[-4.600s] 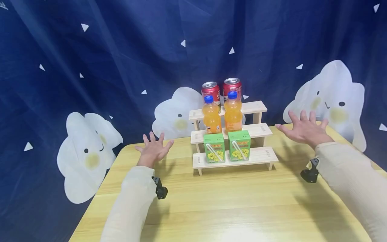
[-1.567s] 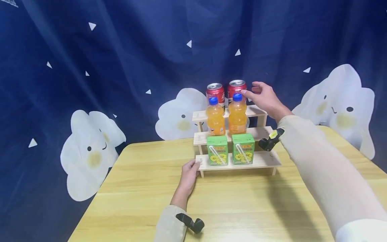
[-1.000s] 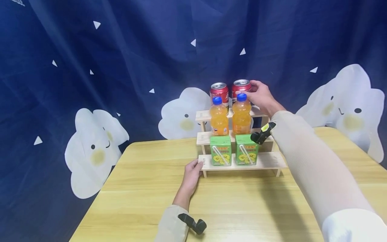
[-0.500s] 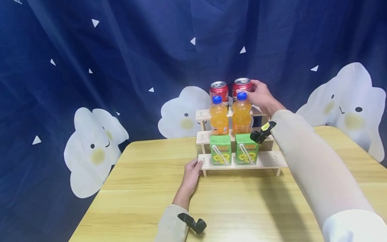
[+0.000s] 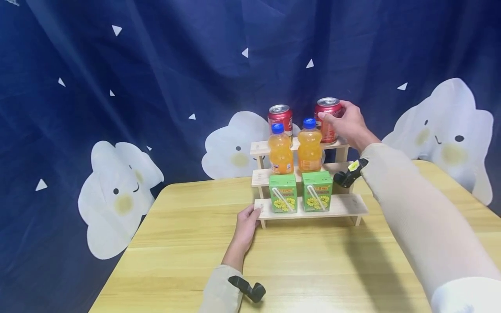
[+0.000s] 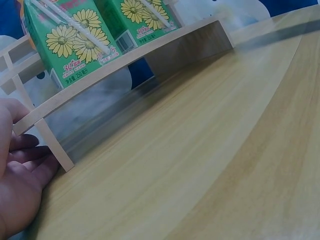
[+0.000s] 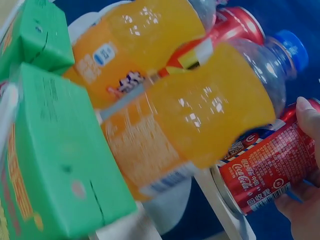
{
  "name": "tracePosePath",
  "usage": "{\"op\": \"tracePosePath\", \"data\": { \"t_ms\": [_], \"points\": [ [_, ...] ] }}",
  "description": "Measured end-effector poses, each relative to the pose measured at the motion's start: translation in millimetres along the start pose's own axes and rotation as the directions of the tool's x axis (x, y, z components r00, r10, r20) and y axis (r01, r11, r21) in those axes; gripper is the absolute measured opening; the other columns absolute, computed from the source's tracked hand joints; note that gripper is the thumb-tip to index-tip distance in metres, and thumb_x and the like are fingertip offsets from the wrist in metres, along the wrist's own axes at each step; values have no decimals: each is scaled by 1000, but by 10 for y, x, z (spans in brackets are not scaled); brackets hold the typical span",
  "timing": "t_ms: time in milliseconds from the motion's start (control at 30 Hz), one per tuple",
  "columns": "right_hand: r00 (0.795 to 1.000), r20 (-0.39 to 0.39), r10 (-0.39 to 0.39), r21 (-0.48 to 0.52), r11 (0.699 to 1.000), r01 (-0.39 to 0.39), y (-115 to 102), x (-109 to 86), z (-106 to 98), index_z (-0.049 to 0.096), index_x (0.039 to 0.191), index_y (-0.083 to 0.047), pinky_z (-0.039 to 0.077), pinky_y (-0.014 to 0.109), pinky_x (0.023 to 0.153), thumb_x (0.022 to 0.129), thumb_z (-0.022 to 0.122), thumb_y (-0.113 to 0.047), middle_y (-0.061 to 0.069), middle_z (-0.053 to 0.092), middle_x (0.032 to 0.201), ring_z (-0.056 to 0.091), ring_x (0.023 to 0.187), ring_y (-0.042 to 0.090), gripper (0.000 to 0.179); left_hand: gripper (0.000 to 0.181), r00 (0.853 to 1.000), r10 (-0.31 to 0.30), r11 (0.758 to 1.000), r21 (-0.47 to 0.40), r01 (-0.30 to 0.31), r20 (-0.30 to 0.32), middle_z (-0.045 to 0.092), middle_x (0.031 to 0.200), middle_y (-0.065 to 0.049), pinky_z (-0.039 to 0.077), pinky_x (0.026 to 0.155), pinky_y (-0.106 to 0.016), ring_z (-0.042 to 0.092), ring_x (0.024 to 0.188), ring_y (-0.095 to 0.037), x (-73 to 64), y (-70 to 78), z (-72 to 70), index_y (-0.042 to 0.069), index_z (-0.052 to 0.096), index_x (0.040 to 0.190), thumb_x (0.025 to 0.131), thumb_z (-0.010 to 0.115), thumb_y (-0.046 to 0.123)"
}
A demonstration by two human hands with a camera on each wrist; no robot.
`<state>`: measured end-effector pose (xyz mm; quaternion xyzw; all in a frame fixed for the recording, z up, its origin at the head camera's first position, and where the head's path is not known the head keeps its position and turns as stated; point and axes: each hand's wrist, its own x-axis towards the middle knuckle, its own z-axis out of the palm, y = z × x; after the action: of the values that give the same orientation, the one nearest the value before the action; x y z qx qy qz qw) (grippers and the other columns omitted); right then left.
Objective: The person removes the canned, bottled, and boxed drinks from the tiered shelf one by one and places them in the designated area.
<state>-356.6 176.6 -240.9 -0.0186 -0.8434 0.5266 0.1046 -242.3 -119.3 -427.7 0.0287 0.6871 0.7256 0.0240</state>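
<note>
My right hand grips a red Coca-Cola can near the right end of the top tier of a wooden stepped rack. In the right wrist view, thumb and fingers lie on opposite sides of the can; whether its base touches the plank I cannot tell. With my left hand I hold the bottom tier's left end. The left wrist view has that hand with fingers under the plank. Another red can stands at the top left, partly hidden by a bottle.
Two orange drink bottles with blue caps, left and right, stand on the middle tier. Two green juice boxes, left and right, occupy the bottom tier. A wooden table bears the rack, before a blue curtain.
From spread above the table, my left hand came to the rack's bottom tier and my right hand to the right can. Since half a second ago, that can has shifted right, away from the other.
</note>
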Motion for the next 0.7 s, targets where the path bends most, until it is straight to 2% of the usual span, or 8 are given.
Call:
{"op": "tracePosePath", "data": {
  "t_ms": [233, 467, 700],
  "points": [
    [999, -39, -6, -59, 998, 3, 61, -90, -161, 18, 150, -7, 36, 48, 109, 87, 58, -52, 20, 39, 144, 41, 126, 34, 87, 39, 1000, 4, 1000, -7, -4, -1, 53, 128, -27, 49, 98, -36, 59, 110, -26, -3, -2, -3, -12, 46, 130, 97, 44, 9],
    [997, -59, -43, -102, 994, 37, 113, -190, -234, 18, 150, -6, 38, 51, 106, 84, 58, -55, 23, 39, 143, 43, 125, 37, 92, 39, 1000, 5, 1000, 3, -5, 2, 54, 127, -26, 50, 97, -35, 61, 106, -22, -4, -6, -2, -11, 46, 131, 97, 44, 9],
    [992, -83, -99, -144, 986, 86, 124, -346, -267, 28, 147, -5, 45, 50, 99, 82, 60, -58, 21, 50, 133, 50, 116, 34, 89, 40, 1000, 4, 1000, 6, -4, 0, 53, 128, -26, 49, 98, -36, 59, 111, -26, 3, -13, 0, -11, 45, 131, 97, 44, 10]
  ]
}}
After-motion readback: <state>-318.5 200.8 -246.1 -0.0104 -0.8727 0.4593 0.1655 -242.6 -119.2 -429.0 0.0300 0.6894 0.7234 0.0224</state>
